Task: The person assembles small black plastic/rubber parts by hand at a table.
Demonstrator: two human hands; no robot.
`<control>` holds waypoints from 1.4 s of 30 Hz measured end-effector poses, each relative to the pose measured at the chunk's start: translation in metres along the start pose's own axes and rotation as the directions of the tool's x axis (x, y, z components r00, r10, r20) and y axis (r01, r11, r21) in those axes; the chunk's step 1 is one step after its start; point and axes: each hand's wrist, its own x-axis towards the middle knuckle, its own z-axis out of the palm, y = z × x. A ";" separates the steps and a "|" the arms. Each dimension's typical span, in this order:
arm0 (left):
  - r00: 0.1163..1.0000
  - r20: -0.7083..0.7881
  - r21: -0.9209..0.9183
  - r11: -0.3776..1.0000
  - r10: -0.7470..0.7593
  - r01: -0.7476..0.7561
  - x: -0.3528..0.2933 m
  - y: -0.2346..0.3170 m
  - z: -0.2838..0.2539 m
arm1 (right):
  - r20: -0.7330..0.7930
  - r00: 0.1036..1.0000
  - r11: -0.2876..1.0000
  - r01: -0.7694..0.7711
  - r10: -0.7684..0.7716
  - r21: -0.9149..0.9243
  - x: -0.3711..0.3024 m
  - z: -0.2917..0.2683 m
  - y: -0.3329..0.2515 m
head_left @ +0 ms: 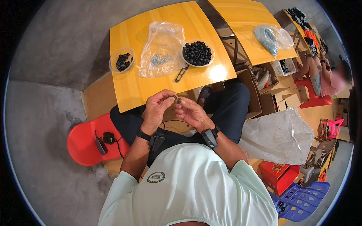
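a yellow wooden table [128, 84] stands in front of the seated person, with a second yellow table [245, 22] to the far right of it. a big white sack [279, 135] lies on the floor at the right, and a red plastic stool [85, 143] sits at the near left, with a small black device [108, 137] resting on it. a red box [277, 173] and a blue plastic stool [301, 199] are at the near right. on the table, a clear plastic bag [162, 49] with small metal pieces lies in the middle, between a white bowl [197, 53] full of black rings on the right and a clear cup [121, 60] with fewer black rings on the left. a metal tool [181, 74] lies just near of the bowl. another person sits at the far right by a red chair [315, 97].

the left hand [158, 107] and right hand [190, 113] meet above the lap, just near of the table's near edge. both have fingers curled in, thumb and fingertips pinched together around a small dark ring part [178, 100] held between the two hands. which hand bears most of the hold cannot be told.
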 end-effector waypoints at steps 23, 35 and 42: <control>0.997 0.034 0.228 0.970 0.073 -0.079 -0.002 0.009 0.006 | -0.018 1.000 1.000 0.007 -0.007 -0.009 -0.002 -0.003 0.002; 0.993 0.050 0.342 0.932 0.107 -0.118 -0.002 0.007 0.007 | -0.020 1.000 0.999 0.019 -0.020 -0.042 -0.003 -0.003 0.002; 0.977 0.112 0.528 0.822 0.180 -0.212 -0.003 0.015 0.016 | -0.032 0.999 0.998 0.020 -0.022 -0.057 -0.004 -0.009 0.004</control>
